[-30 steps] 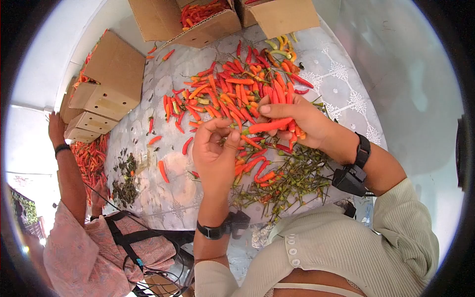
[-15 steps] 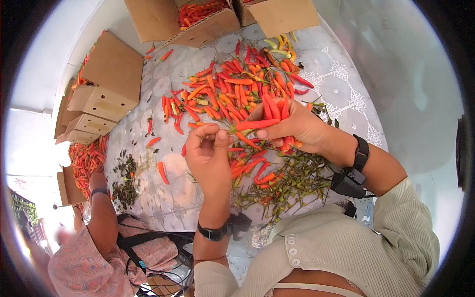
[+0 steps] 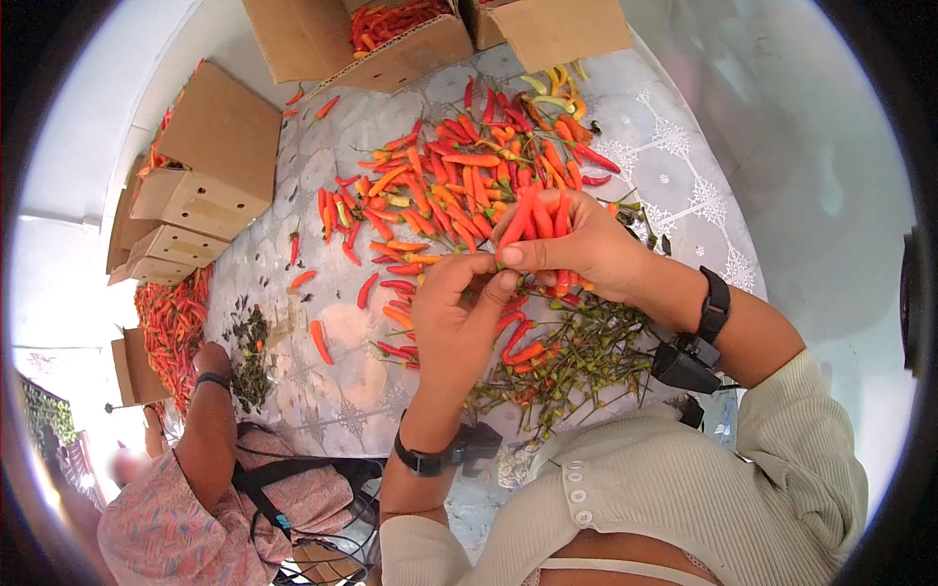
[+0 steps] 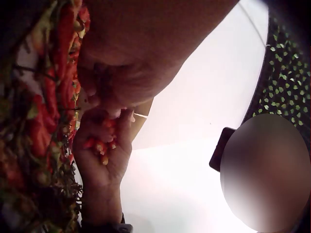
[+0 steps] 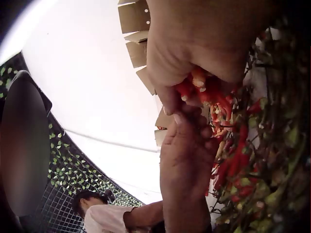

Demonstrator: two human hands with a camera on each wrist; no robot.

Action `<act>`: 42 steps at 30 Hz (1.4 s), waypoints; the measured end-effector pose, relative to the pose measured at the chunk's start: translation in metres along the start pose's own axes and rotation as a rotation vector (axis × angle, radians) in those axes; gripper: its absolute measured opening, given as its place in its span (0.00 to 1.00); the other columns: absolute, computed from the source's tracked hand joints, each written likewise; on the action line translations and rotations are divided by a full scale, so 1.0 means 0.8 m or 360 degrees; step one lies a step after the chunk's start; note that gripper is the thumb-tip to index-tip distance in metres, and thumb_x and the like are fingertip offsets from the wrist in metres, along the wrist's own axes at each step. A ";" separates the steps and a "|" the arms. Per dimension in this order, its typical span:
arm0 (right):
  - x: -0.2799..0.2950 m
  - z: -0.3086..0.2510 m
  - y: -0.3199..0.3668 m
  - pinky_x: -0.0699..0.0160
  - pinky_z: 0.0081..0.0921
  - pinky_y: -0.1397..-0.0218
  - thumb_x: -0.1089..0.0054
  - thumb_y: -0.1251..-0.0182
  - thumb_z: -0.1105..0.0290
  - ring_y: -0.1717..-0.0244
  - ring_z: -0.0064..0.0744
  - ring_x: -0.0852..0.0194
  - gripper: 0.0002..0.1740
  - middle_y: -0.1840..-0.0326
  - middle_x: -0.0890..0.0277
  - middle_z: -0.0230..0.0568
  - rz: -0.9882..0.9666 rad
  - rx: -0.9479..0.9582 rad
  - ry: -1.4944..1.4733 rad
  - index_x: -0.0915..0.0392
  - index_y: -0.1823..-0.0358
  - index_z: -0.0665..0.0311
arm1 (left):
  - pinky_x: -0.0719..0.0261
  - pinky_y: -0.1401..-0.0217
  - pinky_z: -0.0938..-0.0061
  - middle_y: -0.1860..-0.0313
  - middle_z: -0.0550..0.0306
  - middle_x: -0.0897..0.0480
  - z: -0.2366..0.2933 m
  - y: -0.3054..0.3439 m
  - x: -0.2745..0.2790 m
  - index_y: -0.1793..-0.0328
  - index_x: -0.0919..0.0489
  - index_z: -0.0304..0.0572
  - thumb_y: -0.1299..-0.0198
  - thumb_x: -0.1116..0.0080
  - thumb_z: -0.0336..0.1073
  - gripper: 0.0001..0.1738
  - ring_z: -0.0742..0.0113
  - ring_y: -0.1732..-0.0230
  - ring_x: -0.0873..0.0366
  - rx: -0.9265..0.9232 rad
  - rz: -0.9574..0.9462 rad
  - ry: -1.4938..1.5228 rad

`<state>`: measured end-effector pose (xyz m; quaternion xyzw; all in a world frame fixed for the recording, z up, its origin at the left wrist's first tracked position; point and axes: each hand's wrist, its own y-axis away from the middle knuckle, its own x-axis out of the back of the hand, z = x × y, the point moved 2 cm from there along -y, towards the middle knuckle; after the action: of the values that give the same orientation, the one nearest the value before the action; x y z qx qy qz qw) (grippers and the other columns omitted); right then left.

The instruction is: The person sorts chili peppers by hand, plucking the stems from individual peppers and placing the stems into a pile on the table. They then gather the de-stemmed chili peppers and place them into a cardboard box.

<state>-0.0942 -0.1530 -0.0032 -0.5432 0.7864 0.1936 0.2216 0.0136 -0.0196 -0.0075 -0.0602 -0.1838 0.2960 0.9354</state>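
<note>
Nearest, discarded stems (image 3: 586, 356) lie heaped on the desk (image 3: 674, 166). Left hand (image 3: 454, 322) pinches a stem end in the chili bunch (image 3: 535, 213) that right hand (image 3: 586, 254) clasps, fingers curled. Chilies likely light, thin-skinned, easily bruised; best taken by the stem. Beyond: loose chili heap (image 3: 469, 176), boxes (image 3: 391, 44)

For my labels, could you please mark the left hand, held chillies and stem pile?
left hand (image 3: 451, 327): head view, its back.
held chillies (image 3: 539, 217): head view, red tips.
stem pile (image 3: 591, 354): head view, its middle.

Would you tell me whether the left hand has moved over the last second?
Yes. The left hand has shifted toward the right hand, away from the boxes, and now pinches its chillies.
</note>
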 end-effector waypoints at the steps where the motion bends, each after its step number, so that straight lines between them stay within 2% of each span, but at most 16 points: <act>1: -0.001 -0.001 0.000 0.33 0.13 0.77 0.29 0.44 0.71 0.78 0.15 0.30 0.11 0.74 0.24 0.28 0.0005 0.0032 0.0083 0.21 0.62 0.65 | 0.27 0.63 0.78 0.68 0.57 0.24 0.006 -0.002 0.000 0.62 0.22 0.31 0.43 0.34 0.34 0.12 0.71 0.68 0.26 -0.0016 -0.0008 -0.0043; 9: -0.001 0.009 -0.002 0.28 0.14 0.65 0.27 0.45 0.70 0.70 0.13 0.27 0.10 0.72 0.21 0.29 -0.0011 0.0255 0.0439 0.21 0.67 0.65 | 0.29 0.69 0.77 0.76 0.58 0.24 0.012 0.000 0.002 0.67 0.21 0.33 0.44 0.33 0.34 0.10 0.72 0.74 0.27 -0.0041 -0.0008 -0.0074; 12: -0.003 0.009 -0.001 0.28 0.13 0.65 0.28 0.45 0.70 0.71 0.14 0.27 0.10 0.72 0.21 0.29 0.0011 0.0224 0.0396 0.21 0.68 0.65 | 0.29 0.72 0.77 0.78 0.58 0.24 0.015 0.000 0.000 0.69 0.21 0.34 0.46 0.33 0.32 0.09 0.71 0.76 0.27 -0.0105 0.0011 -0.0043; 15: -0.006 0.005 0.002 0.29 0.13 0.68 0.28 0.44 0.70 0.72 0.14 0.28 0.10 0.73 0.22 0.29 0.0000 0.0028 0.0212 0.22 0.69 0.64 | 0.30 0.73 0.76 0.78 0.57 0.24 0.017 -0.002 0.001 0.70 0.21 0.34 0.49 0.32 0.31 0.09 0.70 0.76 0.27 -0.0149 -0.0048 -0.0095; 24: -0.003 0.005 0.001 0.36 0.13 0.78 0.30 0.42 0.66 0.80 0.15 0.32 0.10 0.77 0.26 0.28 -0.0056 -0.0157 0.0053 0.22 0.67 0.62 | 0.32 0.72 0.75 0.78 0.58 0.24 0.019 -0.003 0.005 0.71 0.21 0.36 0.52 0.31 0.30 0.09 0.68 0.76 0.29 -0.0271 -0.0184 -0.0184; 27: 0.003 0.004 0.003 0.38 0.12 0.83 0.33 0.40 0.65 0.82 0.15 0.32 0.10 0.77 0.26 0.31 -0.0116 -0.0378 -0.0274 0.23 0.68 0.63 | 0.32 0.71 0.75 0.77 0.57 0.24 0.024 -0.002 0.005 0.69 0.21 0.36 0.52 0.31 0.30 0.09 0.67 0.76 0.29 -0.0233 -0.0168 -0.0104; 29: 0.005 0.000 -0.001 0.38 0.12 0.85 0.35 0.39 0.65 0.83 0.16 0.32 0.09 0.78 0.26 0.33 0.0039 -0.0323 -0.0335 0.23 0.70 0.63 | 0.32 0.71 0.75 0.76 0.56 0.24 0.026 -0.001 0.005 0.67 0.21 0.36 0.52 0.31 0.30 0.10 0.66 0.75 0.29 -0.0203 -0.0159 -0.0073; 32: 0.019 0.001 -0.008 0.37 0.12 0.85 0.37 0.39 0.67 0.82 0.17 0.31 0.08 0.77 0.25 0.34 0.0191 -0.0179 -0.0325 0.25 0.67 0.63 | 0.29 0.62 0.70 0.74 0.56 0.24 0.029 0.000 0.004 0.64 0.20 0.37 0.54 0.30 0.32 0.13 0.62 0.68 0.26 -0.0063 -0.0104 -0.0155; 34: 0.022 0.000 -0.009 0.38 0.12 0.85 0.37 0.39 0.69 0.79 0.17 0.30 0.08 0.74 0.26 0.34 0.0284 -0.0076 -0.0258 0.26 0.63 0.62 | 0.30 0.56 0.65 0.72 0.57 0.23 0.039 -0.005 -0.001 0.63 0.20 0.38 0.55 0.29 0.34 0.14 0.60 0.63 0.26 -0.0415 -0.0009 -0.0691; 36: 0.018 -0.004 -0.007 0.40 0.12 0.85 0.39 0.39 0.69 0.75 0.17 0.30 0.10 0.72 0.27 0.33 0.0388 0.0009 -0.0164 0.29 0.59 0.60 | 0.32 0.51 0.61 0.69 0.57 0.23 0.047 -0.006 -0.002 0.62 0.19 0.39 0.57 0.29 0.37 0.16 0.58 0.58 0.27 -0.0555 0.0026 -0.0999; 38: 0.023 -0.002 -0.009 0.39 0.12 0.84 0.38 0.39 0.69 0.75 0.17 0.30 0.11 0.72 0.28 0.33 0.0426 0.0027 -0.0101 0.30 0.58 0.60 | 0.35 0.48 0.58 0.66 0.58 0.23 0.053 -0.002 0.004 0.63 0.19 0.41 0.59 0.28 0.40 0.18 0.56 0.54 0.28 -0.0485 -0.0010 -0.1078; 42: 0.030 0.005 -0.011 0.38 0.13 0.84 0.37 0.40 0.70 0.76 0.17 0.31 0.12 0.72 0.28 0.33 0.0450 0.0077 -0.0091 0.31 0.60 0.59 | 0.36 0.52 0.61 0.64 0.57 0.24 0.055 0.004 0.022 0.64 0.18 0.45 0.63 0.27 0.45 0.20 0.55 0.56 0.29 -0.0422 -0.0615 -0.1187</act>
<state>-0.0926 -0.1721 -0.0201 -0.4158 0.8528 0.2193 0.2273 0.0087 -0.0070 0.0378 -0.0332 -0.5531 0.0911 0.8274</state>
